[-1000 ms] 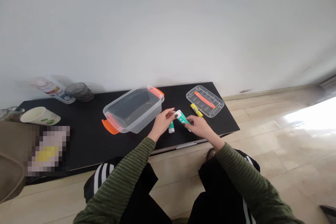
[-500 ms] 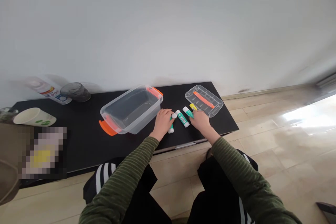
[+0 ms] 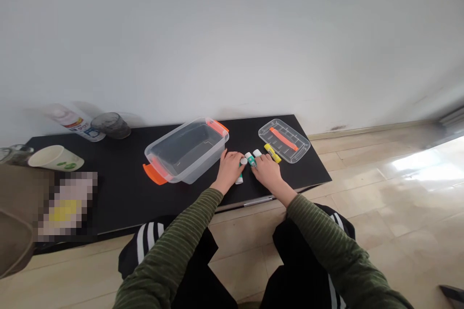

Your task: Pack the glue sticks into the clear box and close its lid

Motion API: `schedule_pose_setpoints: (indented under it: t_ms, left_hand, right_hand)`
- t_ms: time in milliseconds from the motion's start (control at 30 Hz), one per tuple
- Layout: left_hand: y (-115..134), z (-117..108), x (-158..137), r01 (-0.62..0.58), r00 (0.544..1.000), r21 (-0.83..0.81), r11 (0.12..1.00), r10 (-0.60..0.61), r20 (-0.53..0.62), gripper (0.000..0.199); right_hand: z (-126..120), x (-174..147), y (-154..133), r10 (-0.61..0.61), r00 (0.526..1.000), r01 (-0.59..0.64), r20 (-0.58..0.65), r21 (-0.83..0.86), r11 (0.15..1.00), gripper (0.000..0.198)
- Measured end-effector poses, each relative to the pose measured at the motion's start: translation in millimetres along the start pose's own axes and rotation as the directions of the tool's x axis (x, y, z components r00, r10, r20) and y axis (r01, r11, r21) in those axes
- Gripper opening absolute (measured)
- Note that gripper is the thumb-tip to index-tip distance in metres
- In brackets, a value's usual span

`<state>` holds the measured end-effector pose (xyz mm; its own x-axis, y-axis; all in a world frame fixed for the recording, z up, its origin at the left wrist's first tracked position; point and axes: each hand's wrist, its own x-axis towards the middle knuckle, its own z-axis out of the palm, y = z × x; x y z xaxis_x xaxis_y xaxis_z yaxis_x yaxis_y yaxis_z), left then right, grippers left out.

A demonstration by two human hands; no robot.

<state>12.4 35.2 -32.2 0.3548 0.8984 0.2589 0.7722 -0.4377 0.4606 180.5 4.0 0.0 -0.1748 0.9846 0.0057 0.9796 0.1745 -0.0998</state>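
My left hand (image 3: 228,172) lies on the black table (image 3: 119,188) with its fingers spread, and the thumb side touches a green glue stick (image 3: 240,172) with a white cap. My right hand (image 3: 267,174) rests flat over two more green glue sticks (image 3: 251,159); only their white-capped ends poke out past the fingers. A yellow glue stick (image 3: 272,153) lies just right of them. Left of my hands stands a clear plastic bin (image 3: 185,150) with orange handles and nothing in it. Its clear lid (image 3: 284,140) with an orange strip lies at the far right.
At the table's far left stand a paper cup (image 3: 55,158), a dark glass (image 3: 110,125), a tipped white bottle (image 3: 74,118) and a brown object at the frame edge. A white wall runs behind the table. Tiled floor lies to the right, my knees below.
My right hand put down the green glue stick it held in the air. Both hands dropped to the table and moved together around the sticks.
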Motion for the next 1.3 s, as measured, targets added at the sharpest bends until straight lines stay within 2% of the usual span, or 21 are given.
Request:
schedule_pose_setpoints:
  t_ms: [167, 233, 300, 333, 367, 433, 500, 533, 567, 633, 733, 833, 1067, 1300]
  left_hand:
    - [1.4, -4.8, 0.1, 0.004, 0.998, -0.078, 0.997, -0.009, -0.065, 0.030]
    - [0.2, -10.9, 1.6, 0.053, 0.992, -0.204, 0.978, -0.075, -0.104, 0.033]
    - [-1.5, -18.1, 2.5, 0.119, 0.976, -0.409, 0.905, -0.183, -0.120, 0.034]
    - [-2.1, -21.6, 2.4, 0.157, 0.962, -0.538, 0.828, -0.252, -0.106, 0.033]
    - [-2.5, -24.9, 1.7, 0.194, 0.943, -0.671, 0.716, -0.325, -0.074, 0.031]
    - [-2.0, -31.1, -1.4, 0.248, 0.902, -0.881, 0.403, -0.428, 0.058, 0.028]
    - [0.3, -36.9, -6.3, 0.273, 0.877, -0.958, 0.091, -0.432, 0.209, 0.025]
    - [1.9, -39.8, -9.0, 0.281, 0.872, -0.960, -0.022, -0.412, 0.265, 0.024]
    - [3.6, -42.5, -11.7, 0.287, 0.869, -0.952, -0.102, -0.392, 0.304, 0.024]
    - [6.6, -47.4, -16.6, 0.294, 0.860, -0.938, -0.184, -0.378, 0.343, 0.023]
    - [9.1, -52.8, -22.3, 0.292, 0.843, -0.931, -0.218, -0.402, 0.358, 0.022]
    - [9.5, -57.0, -27.1, 0.288, 0.834, -0.934, -0.210, -0.426, 0.352, 0.021]
    - [8.8, -67.0, -38.3, 0.281, 0.876, -0.957, -0.076, -0.387, 0.288, 0.029]
    - [9.5, -76.8, -46.6, 0.272, 0.894, -0.962, -0.018, -0.366, 0.260, 0.030]
  right_hand:
    - [7.9, 3.4, -4.6, 0.040, 0.999, -0.039, 0.031, -0.020, 0.999, 0.026]
    - [7.5, 4.5, -4.0, 0.060, 0.998, -0.060, 0.028, -0.009, 0.998, 0.025]
    - [4.8, 4.3, -3.3, 0.072, 0.997, -0.071, -0.011, 0.022, 0.997, 0.024]
    - [2.8, 3.4, -3.0, 0.071, 0.996, -0.068, -0.046, 0.049, 0.996, 0.024]
    - [0.5, 1.8, -2.9, 0.061, 0.994, -0.053, -0.089, 0.084, 0.995, 0.024]
    - [-4.3, -3.1, -3.0, 0.018, 0.983, 0.012, -0.182, 0.163, 0.987, 0.025]
    - [-8.3, -9.7, -3.4, -0.032, 0.968, 0.095, -0.247, 0.246, 0.965, 0.027]
    - [-9.8, -13.3, -3.7, -0.045, 0.965, 0.121, -0.259, 0.287, 0.950, 0.028]
    - [-10.9, -16.6, -4.0, -0.048, 0.965, 0.133, -0.258, 0.325, 0.936, 0.028]
    - [-12.1, -22.1, -4.7, -0.044, 0.972, 0.134, -0.231, 0.387, 0.912, 0.029]
    - [-12.5, -26.8, -6.7, -0.058, 0.976, 0.144, -0.209, 0.423, 0.895, 0.031]
    - [-13.1, -29.7, -11.0, -0.105, 0.970, 0.190, -0.218, 0.419, 0.888, 0.032]
    - [-19.9, -35.7, -23.2, -0.149, 0.955, 0.243, -0.255, 0.393, 0.887, 0.033]
    - [-20.8, -37.6, -29.4, -0.163, 0.956, 0.271, -0.244, 0.515, 0.813, 0.035]
